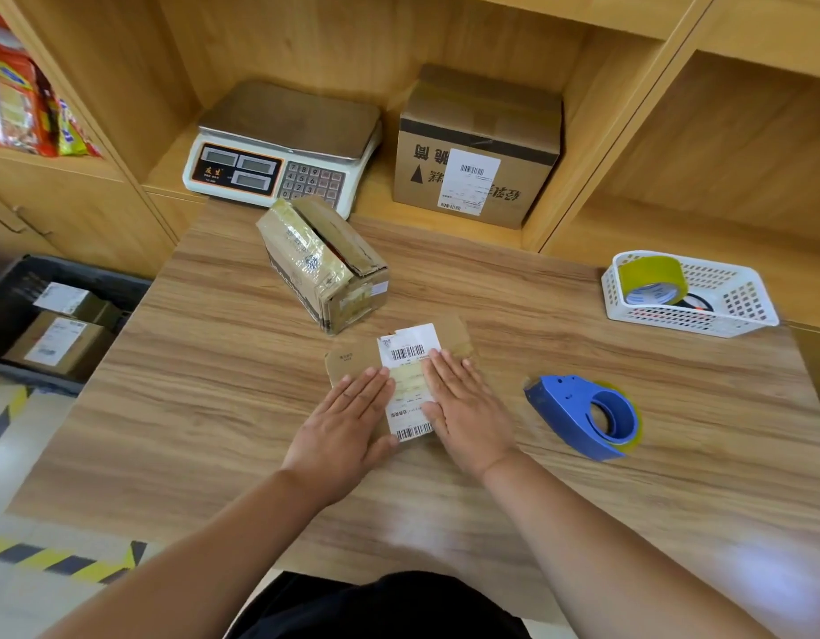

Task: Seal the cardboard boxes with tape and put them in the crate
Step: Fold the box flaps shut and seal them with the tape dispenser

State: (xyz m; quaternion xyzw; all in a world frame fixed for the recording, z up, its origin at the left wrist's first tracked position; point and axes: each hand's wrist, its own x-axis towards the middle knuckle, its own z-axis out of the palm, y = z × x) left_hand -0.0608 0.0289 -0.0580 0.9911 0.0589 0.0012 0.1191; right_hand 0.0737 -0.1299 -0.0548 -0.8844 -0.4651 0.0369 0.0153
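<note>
Pressing 1 box (408,350), L hand (348,417) & R hand (463,408) flat-fingered, 2 boxes (57,339) in crate (11,288)

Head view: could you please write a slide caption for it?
Left hand and right hand press on a labelled cardboard box, blue tape dispenser to its right.

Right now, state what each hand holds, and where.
Nothing gripped. Left hand and right hand press flat on top of the small box, flanking its label.

Scale keypad (311,182), far left: nos. 7 8 9, 1 2 3. Near box label (410,352): barcodes, txt too small.
</note>
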